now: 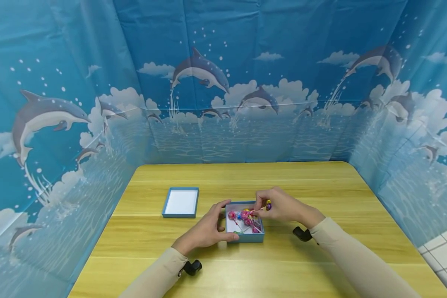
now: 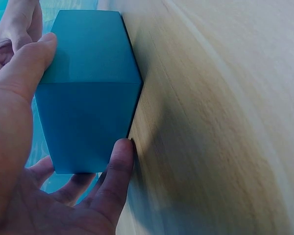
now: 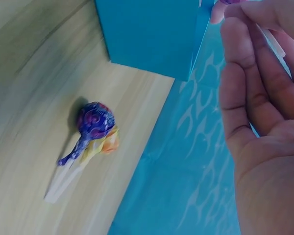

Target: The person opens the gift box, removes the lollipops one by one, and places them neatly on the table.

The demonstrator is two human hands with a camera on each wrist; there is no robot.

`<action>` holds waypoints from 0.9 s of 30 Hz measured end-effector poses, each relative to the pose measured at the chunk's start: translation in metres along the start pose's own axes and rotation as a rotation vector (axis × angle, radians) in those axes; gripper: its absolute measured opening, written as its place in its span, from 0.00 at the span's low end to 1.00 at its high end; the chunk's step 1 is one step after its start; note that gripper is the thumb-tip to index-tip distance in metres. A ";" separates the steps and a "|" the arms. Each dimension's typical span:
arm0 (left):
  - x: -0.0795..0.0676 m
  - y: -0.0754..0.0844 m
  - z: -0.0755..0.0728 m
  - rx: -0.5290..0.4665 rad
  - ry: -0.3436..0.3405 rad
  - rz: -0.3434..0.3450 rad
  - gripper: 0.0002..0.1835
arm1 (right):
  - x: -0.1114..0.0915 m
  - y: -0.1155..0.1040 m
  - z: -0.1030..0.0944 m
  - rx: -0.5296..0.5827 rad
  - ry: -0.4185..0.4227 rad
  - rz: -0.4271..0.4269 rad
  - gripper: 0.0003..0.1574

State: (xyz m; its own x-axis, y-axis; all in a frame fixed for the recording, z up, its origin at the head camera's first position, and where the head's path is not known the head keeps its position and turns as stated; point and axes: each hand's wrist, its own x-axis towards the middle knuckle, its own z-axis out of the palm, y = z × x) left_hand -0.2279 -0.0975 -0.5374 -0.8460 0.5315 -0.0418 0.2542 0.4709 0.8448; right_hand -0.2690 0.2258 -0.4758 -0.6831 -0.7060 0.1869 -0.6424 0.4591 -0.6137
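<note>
A blue open box [image 1: 246, 238] with a white inside stands on the table and contains several wrapped lollipops [image 1: 232, 215], mostly pink. My left hand [image 1: 208, 229] holds the box by its left side, thumb on the front rim and fingers spread along the side wall [image 2: 90, 127]. Over the box's right part, my right hand [image 1: 279, 205] pinches the white stick [image 3: 277, 44] of a pink lollipop [image 1: 245, 215]. A purple-wrapped lollipop [image 3: 95, 120] and a yellow-orange one [image 3: 109, 142] lie together on the table, right of the box.
A shallow blue lid [image 1: 181, 203], white side up, lies to the left behind the box. The yellow wooden table [image 1: 290, 178] is enclosed by a blue dolphin-print curtain [image 1: 223, 136]. White floor tiles [image 1: 445, 252] show at the far right.
</note>
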 end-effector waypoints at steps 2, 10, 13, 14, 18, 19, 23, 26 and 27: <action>0.000 0.000 0.000 -0.004 0.001 -0.002 0.63 | -0.004 0.001 -0.001 -0.006 0.021 0.016 0.15; -0.001 -0.001 0.001 -0.006 -0.001 -0.003 0.64 | -0.021 0.008 -0.004 -0.066 0.145 0.073 0.14; -0.002 -0.001 0.000 -0.006 0.000 -0.005 0.63 | -0.026 0.011 -0.006 -0.063 0.192 0.090 0.13; -0.002 -0.001 0.000 -0.006 0.000 -0.005 0.63 | -0.028 0.012 -0.006 -0.053 0.202 0.096 0.12; -0.002 -0.001 0.000 -0.010 -0.002 -0.006 0.63 | -0.035 0.016 -0.009 -0.043 0.230 0.121 0.12; -0.002 -0.001 0.000 -0.012 -0.002 -0.006 0.63 | -0.036 0.017 -0.009 -0.049 0.234 0.128 0.13; -0.002 -0.001 0.000 -0.014 -0.002 -0.007 0.63 | -0.044 0.022 -0.010 -0.099 0.255 0.160 0.10; -0.002 0.000 0.000 -0.005 0.000 -0.006 0.63 | -0.049 0.024 -0.010 -0.097 0.262 0.188 0.09; -0.002 0.000 -0.001 -0.002 0.002 -0.005 0.63 | -0.050 0.025 -0.010 -0.093 0.265 0.194 0.10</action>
State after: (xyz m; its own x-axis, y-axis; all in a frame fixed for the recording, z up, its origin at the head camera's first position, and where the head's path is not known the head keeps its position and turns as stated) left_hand -0.2264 -0.0991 -0.5372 -0.8479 0.5283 -0.0449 0.2495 0.4722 0.8454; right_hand -0.2540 0.2781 -0.4928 -0.8546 -0.4416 0.2733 -0.5118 0.6271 -0.5872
